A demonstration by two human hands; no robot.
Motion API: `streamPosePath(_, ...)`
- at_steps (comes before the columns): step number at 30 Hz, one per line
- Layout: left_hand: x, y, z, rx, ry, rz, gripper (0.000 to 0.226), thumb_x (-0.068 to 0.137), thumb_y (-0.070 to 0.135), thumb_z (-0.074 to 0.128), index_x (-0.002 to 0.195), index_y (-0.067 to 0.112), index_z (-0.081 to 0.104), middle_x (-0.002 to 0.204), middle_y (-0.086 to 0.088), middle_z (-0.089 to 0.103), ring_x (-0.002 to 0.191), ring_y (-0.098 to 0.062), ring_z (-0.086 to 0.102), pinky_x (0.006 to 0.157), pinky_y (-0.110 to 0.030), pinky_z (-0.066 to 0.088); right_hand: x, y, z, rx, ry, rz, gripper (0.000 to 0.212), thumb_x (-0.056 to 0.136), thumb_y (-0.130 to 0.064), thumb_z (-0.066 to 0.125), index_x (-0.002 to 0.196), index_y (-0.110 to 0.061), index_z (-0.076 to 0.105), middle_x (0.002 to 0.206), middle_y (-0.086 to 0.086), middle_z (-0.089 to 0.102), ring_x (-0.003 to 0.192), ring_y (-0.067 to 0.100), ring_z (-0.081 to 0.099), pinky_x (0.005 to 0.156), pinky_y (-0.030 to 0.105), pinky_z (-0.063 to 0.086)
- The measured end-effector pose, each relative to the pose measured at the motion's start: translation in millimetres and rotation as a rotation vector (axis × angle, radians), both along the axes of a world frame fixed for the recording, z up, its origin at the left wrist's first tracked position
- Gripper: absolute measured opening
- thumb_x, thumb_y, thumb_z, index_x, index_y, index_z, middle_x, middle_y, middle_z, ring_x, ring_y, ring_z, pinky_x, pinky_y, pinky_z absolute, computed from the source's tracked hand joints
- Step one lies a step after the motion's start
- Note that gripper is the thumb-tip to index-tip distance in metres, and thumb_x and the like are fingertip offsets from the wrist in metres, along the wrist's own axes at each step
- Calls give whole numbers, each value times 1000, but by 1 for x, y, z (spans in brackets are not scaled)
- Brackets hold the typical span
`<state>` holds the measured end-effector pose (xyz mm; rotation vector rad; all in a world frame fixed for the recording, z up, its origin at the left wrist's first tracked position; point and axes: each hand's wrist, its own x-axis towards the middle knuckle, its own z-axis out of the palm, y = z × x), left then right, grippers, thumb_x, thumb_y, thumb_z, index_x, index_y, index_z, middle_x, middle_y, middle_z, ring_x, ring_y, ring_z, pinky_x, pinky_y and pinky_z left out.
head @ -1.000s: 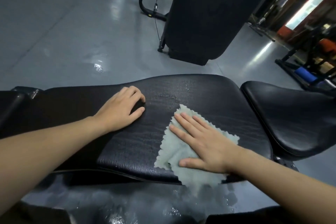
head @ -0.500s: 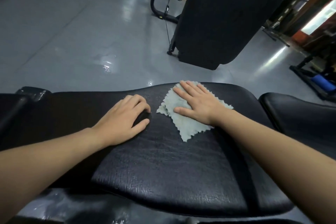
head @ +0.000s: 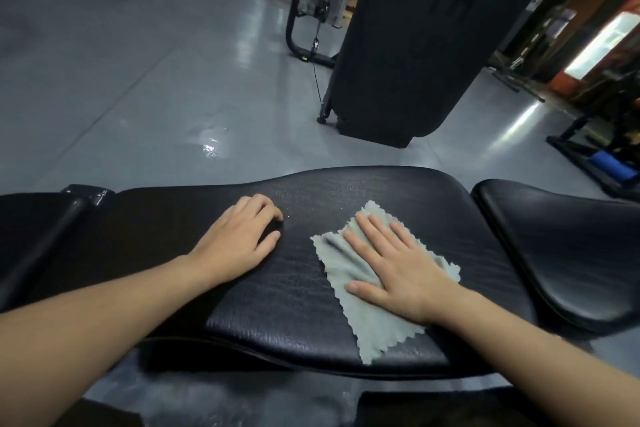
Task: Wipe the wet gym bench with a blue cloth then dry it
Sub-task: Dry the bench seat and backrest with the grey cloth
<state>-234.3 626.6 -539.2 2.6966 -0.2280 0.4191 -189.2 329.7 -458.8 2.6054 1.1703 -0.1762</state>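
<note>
Right hand (head: 401, 267) spread flat, fingers straight and slightly apart, palm pressing down on a pale grey-blue microfibre cloth with zigzag-cut edges (head: 367, 319); nothing gripped, only pressed. Cloth lying creased on the black padded leatherette gym bench (head: 277, 305), bunched into folds just beside the thumb, with one corner reaching past the fingertips and another trailing back below the wrist toward the near edge of the pad. Left hand (head: 239, 243) resting palm-down on the same bench pad, well apart from the cloth, fingers loosely curled with tips touching the leatherette, holding nothing. Fine water droplets (head: 311, 194) speckled across the pad beyond the fingertips of both hands. Separate black padded seat section (head: 561, 246) just beyond the outer side of the right hand. Glossy grey floor (head: 138, 80) further out, with a large black upright cylindrical bag (head: 408, 45) standing on it.
</note>
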Motion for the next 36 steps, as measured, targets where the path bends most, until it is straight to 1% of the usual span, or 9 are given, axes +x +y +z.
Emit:
streamPosePath(3,-10,-3,3,15,36,-12,31,96,41,47,122,26,52,123,9,44,113,-13,44,99,-35,43,-16,-12,1,6,22,10,88,87,-84,1,157,-34,-11,164,1,-25,148,14,-30,122,42,-12)
streamPosePath(6,-13,-2,6,52,74,-48,38,95,46,43,128,28,48,128,10,41,118,-12,42,102,-33,41,-13,-13,3,6,38,3,84,89,-82,14,157,-38,-10,164,-2,-25,147,11,-31,122,41,-12)
streamPosePath(9,-13,6,3,66,55,-79,46,93,54,32,130,31,46,129,12,40,120,-10,42,103,-32,41,5,-4,4,-6,27,-2,87,85,-86,9,156,-41,-10,164,-5,-23,148,10,-28,123,41,-9)
streamPosePath(18,-2,37,-11,40,4,-155,44,96,59,38,133,36,47,131,16,41,124,-6,41,103,-27,38,111,48,-7,7,-11,-90,87,84,-86,10,157,-42,-6,167,-2,-12,152,13,-16,124,44,-3)
streamPosePath(20,1,45,-13,31,-4,-146,44,96,58,38,132,36,47,131,16,41,123,-6,41,102,-28,39,132,61,-7,13,-20,-92,87,84,-86,10,158,-41,0,168,0,0,154,17,-6,124,45,2)
streamPosePath(22,4,51,-15,25,-10,-133,43,96,58,38,132,36,48,130,17,41,123,-5,41,101,-26,38,148,75,-8,20,-48,-77,88,84,-86,12,157,-37,11,162,2,22,151,21,14,122,43,11)
streamPosePath(25,4,61,-20,11,-14,-129,42,97,57,38,131,35,48,130,16,42,123,-5,41,100,-24,37,162,97,-10,-5,-91,-70,89,83,-85,11,153,-31,25,138,-1,44,129,22,42,110,38,28)
streamPosePath(31,2,90,-29,14,9,-111,42,98,56,36,132,34,48,131,16,41,124,-4,40,102,-21,32,160,143,-22,-27,-62,-21,85,85,-82,15,139,-23,43,125,0,52,115,24,51,96,38,37)
streamPosePath(36,3,111,-32,35,19,-71,45,97,58,35,132,32,48,129,13,42,122,-7,42,103,-28,38,132,210,-41,-20,67,112,75,90,-78,24,127,-18,49,122,4,58,111,25,56,92,40,40)
